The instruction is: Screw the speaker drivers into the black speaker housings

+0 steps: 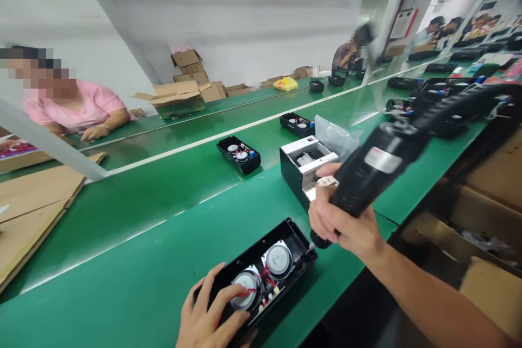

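A long green conveyor belt [122, 239] fills the near part of the room, and a white rail [204, 138] divides it from a second green belt beyond, where a co-worker in a pink T-shirt [73, 109] leans at the far left. Brown cardboard cartons [187, 73] are piled against the pale far wall, flat cardboard sheets [28, 217] lie at the near left, and an open brown carton [460, 223] sits beside the belt at the near right. On the belt nearest the camera lies an open black plastic speaker housing [261, 277] with two round silver speaker drivers [278, 260] and red wires [266, 277] inside. The left hand [212, 304] holds it steady, its spread fingers [222, 296] curled over the nearer driver and the housing's edge. The right hand [338, 223] is clenched around a black electric screwdriver [379, 166], whose tip touches the housing's right end (the exact screw spot is too small to make out). Farther along sit a white-and-black boxy fixture [305, 166], a clear plastic bag [336, 137], and two more black housings [238, 153].
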The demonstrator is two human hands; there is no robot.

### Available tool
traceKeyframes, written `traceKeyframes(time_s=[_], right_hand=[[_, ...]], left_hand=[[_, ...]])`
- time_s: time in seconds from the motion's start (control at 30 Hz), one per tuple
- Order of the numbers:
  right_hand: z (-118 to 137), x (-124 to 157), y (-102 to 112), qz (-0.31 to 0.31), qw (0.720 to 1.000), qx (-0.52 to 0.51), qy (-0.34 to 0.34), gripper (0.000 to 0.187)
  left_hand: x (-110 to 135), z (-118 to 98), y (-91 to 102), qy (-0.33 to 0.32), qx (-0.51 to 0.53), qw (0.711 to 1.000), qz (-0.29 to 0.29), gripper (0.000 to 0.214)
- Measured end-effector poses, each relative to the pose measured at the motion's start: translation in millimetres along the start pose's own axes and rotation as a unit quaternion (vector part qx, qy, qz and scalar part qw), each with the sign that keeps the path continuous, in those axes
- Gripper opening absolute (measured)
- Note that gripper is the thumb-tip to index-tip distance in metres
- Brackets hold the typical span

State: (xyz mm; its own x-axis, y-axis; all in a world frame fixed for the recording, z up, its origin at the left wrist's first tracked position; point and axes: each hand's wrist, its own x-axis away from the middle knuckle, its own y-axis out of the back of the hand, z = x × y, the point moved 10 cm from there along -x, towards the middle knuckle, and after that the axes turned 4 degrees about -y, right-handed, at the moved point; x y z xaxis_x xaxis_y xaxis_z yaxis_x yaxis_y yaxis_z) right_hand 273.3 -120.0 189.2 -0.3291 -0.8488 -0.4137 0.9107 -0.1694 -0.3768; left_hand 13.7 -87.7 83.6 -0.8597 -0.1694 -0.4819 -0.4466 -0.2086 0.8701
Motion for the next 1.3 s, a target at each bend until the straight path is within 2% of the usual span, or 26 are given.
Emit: traceKeyframes(time_s=[0.13,0.23,0.4,0.57,0.63,0.9,1.0,1.13,1.3], right_hand=[[-16.8,16.9,-36.5,0.036,0.999,-0.039,-0.007,0.04],[-29.1,19.9,-48.5,0.047,0.999,-0.013,-0.014,0.039],[-34.3,20.8,-52.9,0.048,0.999,0.009,-0.011,0.035],[-34.7,21.1,-56.2,0.058,0.998,0.007,-0.002,0.036],[-37.0,21.5,-57.2,0.062,0.998,0.011,-0.001,0.036],[-37.4,24.7,-61.1,0.072,0.996,0.055,0.018,0.035],[-30.6,25.4,-64.8,0.078,0.99,0.112,0.027,0.034],[-24.7,26.8,-65.5,0.078,0.975,0.205,0.046,0.022],[-41.8,28.5,-61.5,0.101,0.972,0.212,0.0,0.016]], left_hand=[[-2.2,0.5,-1.1,0.03,0.016,0.999,0.001,0.011],[-0.5,0.1,-1.9,0.04,0.025,0.999,-0.002,0.012],[0.2,1.6,-2.1,0.039,0.03,0.999,0.004,0.011],[-4.0,-5.2,0.9,-0.041,-0.02,0.999,0.018,0.017],[-5.7,-5.6,2.9,-0.051,-0.031,0.998,0.016,0.018],[-6.5,-5.8,2.6,-0.035,-0.005,0.999,0.012,0.015],[-4.8,-1.4,1.7,0.016,0.029,0.999,0.001,0.011],[-2.4,4.5,-1.1,0.09,0.076,0.993,-0.003,0.01],[-3.3,0.6,-2.4,0.065,0.049,0.997,0.01,0.01]])
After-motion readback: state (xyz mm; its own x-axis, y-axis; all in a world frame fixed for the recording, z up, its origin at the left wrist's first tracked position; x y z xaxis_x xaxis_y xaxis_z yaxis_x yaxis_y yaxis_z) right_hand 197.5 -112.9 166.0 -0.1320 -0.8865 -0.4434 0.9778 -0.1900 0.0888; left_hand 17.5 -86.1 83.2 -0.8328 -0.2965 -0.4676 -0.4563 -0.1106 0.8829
